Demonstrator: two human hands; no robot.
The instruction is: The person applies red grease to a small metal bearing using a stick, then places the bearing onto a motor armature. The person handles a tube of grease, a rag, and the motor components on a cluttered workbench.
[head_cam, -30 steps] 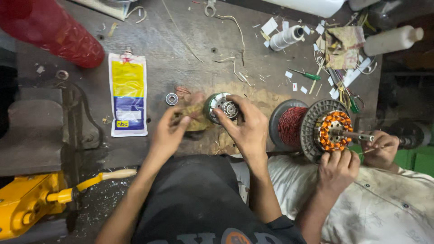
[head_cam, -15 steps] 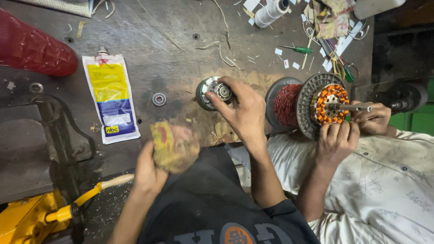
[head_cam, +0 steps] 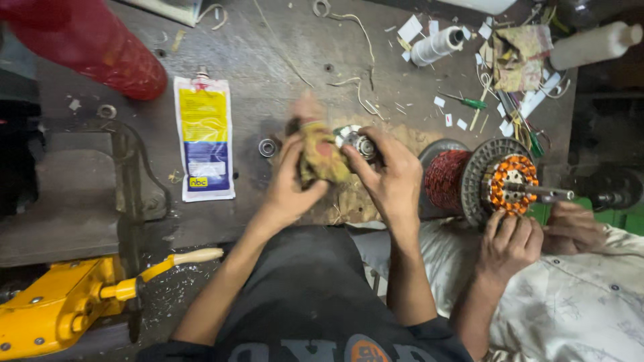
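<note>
My left hand point(head_cam: 290, 184) grips a dirty yellowish rag point(head_cam: 320, 155) and presses it against a small round metal part with a bearing point(head_cam: 355, 141). My right hand point(head_cam: 389, 177) holds that metal part from the right, just above the workbench point(head_cam: 282, 74). A loose bearing ring point(head_cam: 267, 147) lies on the bench just left of my left hand. The left hand and rag are blurred by motion.
A yellow and blue pouch point(head_cam: 204, 147) lies at left, a red cylinder point(head_cam: 100, 50) at far left. Another person's hands point(head_cam: 510, 241) hold a copper-wound motor stator point(head_cam: 493, 181) at right. A yellow tool with a wooden handle point(head_cam: 80, 302) sits lower left. A thread spool point(head_cam: 436, 45) and scraps lie behind.
My left hand has brought the rag from down near my lap up to the metal part. My right hand stays on the part.
</note>
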